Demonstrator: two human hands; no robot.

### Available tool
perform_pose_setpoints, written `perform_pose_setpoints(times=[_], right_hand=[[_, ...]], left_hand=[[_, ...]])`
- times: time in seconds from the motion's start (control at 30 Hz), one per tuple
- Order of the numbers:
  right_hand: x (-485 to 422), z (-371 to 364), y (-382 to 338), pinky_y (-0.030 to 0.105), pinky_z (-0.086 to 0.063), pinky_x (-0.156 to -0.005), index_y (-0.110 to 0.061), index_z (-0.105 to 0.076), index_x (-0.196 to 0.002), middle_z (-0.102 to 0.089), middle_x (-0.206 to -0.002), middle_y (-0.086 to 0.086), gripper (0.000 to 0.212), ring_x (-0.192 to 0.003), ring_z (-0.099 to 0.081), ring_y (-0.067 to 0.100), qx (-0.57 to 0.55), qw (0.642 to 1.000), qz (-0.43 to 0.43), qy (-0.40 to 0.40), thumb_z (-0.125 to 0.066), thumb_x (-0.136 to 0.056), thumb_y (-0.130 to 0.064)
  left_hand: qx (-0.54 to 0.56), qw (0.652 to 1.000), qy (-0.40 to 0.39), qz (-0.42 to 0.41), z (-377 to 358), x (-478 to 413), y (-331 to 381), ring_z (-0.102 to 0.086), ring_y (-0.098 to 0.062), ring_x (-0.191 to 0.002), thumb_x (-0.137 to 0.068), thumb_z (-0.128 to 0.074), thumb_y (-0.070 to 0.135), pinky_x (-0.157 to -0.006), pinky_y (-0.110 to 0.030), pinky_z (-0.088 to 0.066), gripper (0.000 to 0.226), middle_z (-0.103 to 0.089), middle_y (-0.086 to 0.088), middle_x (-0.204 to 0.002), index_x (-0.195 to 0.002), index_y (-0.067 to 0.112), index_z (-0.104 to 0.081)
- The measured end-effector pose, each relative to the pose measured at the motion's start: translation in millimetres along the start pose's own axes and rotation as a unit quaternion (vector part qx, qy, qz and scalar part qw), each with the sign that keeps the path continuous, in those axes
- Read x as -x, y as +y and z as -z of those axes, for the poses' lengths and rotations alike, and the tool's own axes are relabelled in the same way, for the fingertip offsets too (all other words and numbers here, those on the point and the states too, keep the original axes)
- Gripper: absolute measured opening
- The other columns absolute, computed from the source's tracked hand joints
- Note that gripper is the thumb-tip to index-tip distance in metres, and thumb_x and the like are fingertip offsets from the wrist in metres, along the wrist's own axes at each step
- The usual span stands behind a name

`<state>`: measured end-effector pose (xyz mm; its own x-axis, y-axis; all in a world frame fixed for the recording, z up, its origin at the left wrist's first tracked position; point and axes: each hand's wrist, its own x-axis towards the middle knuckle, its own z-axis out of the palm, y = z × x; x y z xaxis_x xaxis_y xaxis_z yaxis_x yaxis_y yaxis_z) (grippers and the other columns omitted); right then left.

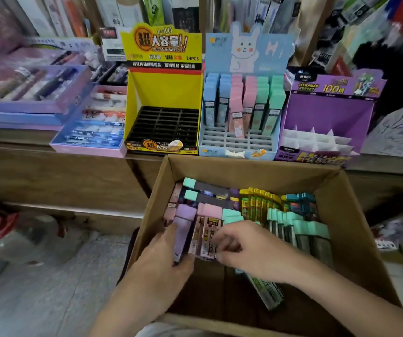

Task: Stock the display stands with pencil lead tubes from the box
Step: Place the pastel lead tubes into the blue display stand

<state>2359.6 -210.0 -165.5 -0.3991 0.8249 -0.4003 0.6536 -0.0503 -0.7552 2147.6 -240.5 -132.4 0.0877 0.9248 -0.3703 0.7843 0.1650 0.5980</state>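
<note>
**Both hands in the box, gripping tubes**

Left hand [164, 259] is wrapped around a purple-capped tube [183, 229], thumb on one side and fingers curled under it, down in the cardboard box [356, 215]. Right hand [246, 246] is right beside it, fingertips bent onto the pink-capped tubes [207, 229], pinching at them, though I can't tell if it's got one properly held.

Rest of the box is packed with yellow tubes [256, 203], mint-capped ones [300, 229] and a few teal ones along the far side.

Up on the wooden counter [49, 166] behind the box are three stands side by side: yellow stand [164, 93] with its black slots bare, blue bunny stand [242, 98] with blue, pink and green tubes filling the back rows, and purple stand [327, 110] showing only white dividers.
</note>
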Motion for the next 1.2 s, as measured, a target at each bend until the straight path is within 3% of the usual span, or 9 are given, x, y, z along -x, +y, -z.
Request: perform_pose_setpoints(times=[0.13, 0.2, 0.27, 0.37, 0.43, 0.6, 0.83, 1.0, 1.2], right_hand=[[-25.7, -16.4, -13.8, 0.041, -0.059, -0.076, -0.027, -0.073, -0.107, -0.075, -0.086, -0.004, 0.023, -0.078, -0.07, 0.01, -0.027, 0.999, 0.012, 0.015, -0.074, -0.086, -0.017], [-39.7, -23.4, -21.6, 0.045, -0.061, -0.078, -0.023, -0.07, -0.119, -0.074, -0.091, -0.002, 0.036, -0.081, -0.072, 0.016, -0.038, 0.999, 0.019, 0.022, -0.076, -0.084, -0.016], [-51.1, -29.3, -27.9, 0.041, -0.061, -0.074, -0.027, -0.068, -0.12, -0.073, -0.097, -0.006, 0.038, -0.083, -0.07, 0.014, -0.04, 0.998, 0.034, 0.018, -0.076, -0.083, -0.019], [-62.6, -39.1, -32.5, 0.025, -0.055, -0.066, -0.032, -0.068, -0.116, -0.071, -0.092, -0.01, 0.036, -0.075, -0.065, 0.002, -0.031, 0.998, 0.048, 0.009, -0.076, -0.082, -0.022], [-67.1, -45.0, -33.7, 0.02, -0.053, -0.063, -0.03, -0.068, -0.118, -0.071, -0.092, -0.01, 0.035, -0.068, -0.062, -0.005, -0.018, 0.999, 0.05, 0.0, -0.075, -0.085, -0.019], [-73.0, -50.0, -38.0, 0.021, -0.05, -0.088, -0.031, -0.069, -0.117, -0.072, -0.109, -0.011, 0.029, -0.102, -0.067, 0.008, -0.009, 0.998, 0.055, -0.01, -0.073, -0.089, -0.026], [-72.3, -61.8, -40.5, 0.023, -0.056, -0.082, -0.031, -0.069, -0.114, -0.071, -0.109, -0.014, 0.031, -0.098, -0.066, 0.003, 0.003, 0.999, 0.049, 0.021, -0.077, -0.086, -0.024], [-71.5, -70.7, -43.4, -0.001, -0.039, -0.058, -0.033, -0.07, -0.114, -0.06, -0.082, -0.028, 0.032, -0.073, -0.053, -0.018, 0.03, 0.998, 0.052, 0.003, -0.078, -0.086, -0.021], [-71.7, -59.9, -43.0, 0.022, -0.053, -0.057, -0.027, -0.065, -0.089, -0.072, -0.082, 0.001, 0.016, -0.069, -0.07, 0.012, -0.064, 0.998, 0.003, 0.01, -0.078, -0.087, -0.017]], left_hand=[[0.041, 0.999, 0.001, 0.004, 4.6, 1.2, -1.0, -0.05, 0.009, -0.104, -0.095, -0.056, 0.037, -0.085, -0.018, -0.04, 0.047, -0.048, 0.042, -0.108, -0.115, 0.073, -0.032], [0.091, 0.996, -0.001, 0.006, 5.4, 1.2, -4.9, -0.055, 0.006, -0.116, -0.095, -0.057, 0.036, -0.098, -0.023, -0.046, 0.046, -0.058, 0.034, -0.121, -0.129, 0.063, -0.041], [0.177, 0.984, 0.011, 0.0, 5.0, 3.8, -7.1, -0.06, 0.002, -0.121, -0.096, -0.061, 0.023, -0.105, -0.03, -0.048, 0.047, -0.067, 0.025, -0.123, -0.135, 0.046, -0.05], [0.301, 0.951, 0.067, 0.012, 7.1, 11.0, -12.0, -0.065, 0.012, -0.109, -0.092, -0.063, -0.007, -0.085, -0.003, -0.048, 0.053, -0.074, 0.022, -0.107, -0.128, 0.032, -0.056], [0.315, 0.945, 0.09, 0.009, 10.0, 15.7, -16.3, -0.068, 0.003, -0.11, -0.089, -0.065, -0.009, -0.082, -0.004, -0.05, 0.05, -0.076, 0.012, -0.109, -0.127, 0.022, -0.061], [0.23, 0.949, 0.206, -0.064, 27.6, 26.3, -24.7, -0.073, -0.002, -0.093, -0.085, -0.074, 0.0, -0.077, -0.015, -0.056, 0.043, -0.078, 0.015, -0.1, -0.112, 0.033, -0.072], [0.252, 0.934, 0.244, -0.074, 28.7, 19.2, -32.2, -0.07, -0.009, -0.084, -0.08, -0.076, -0.008, -0.069, -0.013, -0.052, 0.049, -0.076, 0.012, -0.093, -0.102, 0.036, -0.074], [0.29, 0.923, 0.241, -0.078, 25.2, 15.4, -38.8, -0.069, -0.012, -0.079, -0.079, -0.076, -0.011, -0.065, -0.015, -0.053, 0.049, -0.075, 0.006, -0.092, -0.102, 0.032, -0.075], [0.306, 0.922, 0.227, -0.071, 25.0, 12.7, -46.6, -0.07, -0.014, -0.085, -0.078, -0.078, -0.008, -0.075, -0.019, -0.056, 0.048, -0.075, 0.004, -0.094, -0.104, 0.032, -0.075]])
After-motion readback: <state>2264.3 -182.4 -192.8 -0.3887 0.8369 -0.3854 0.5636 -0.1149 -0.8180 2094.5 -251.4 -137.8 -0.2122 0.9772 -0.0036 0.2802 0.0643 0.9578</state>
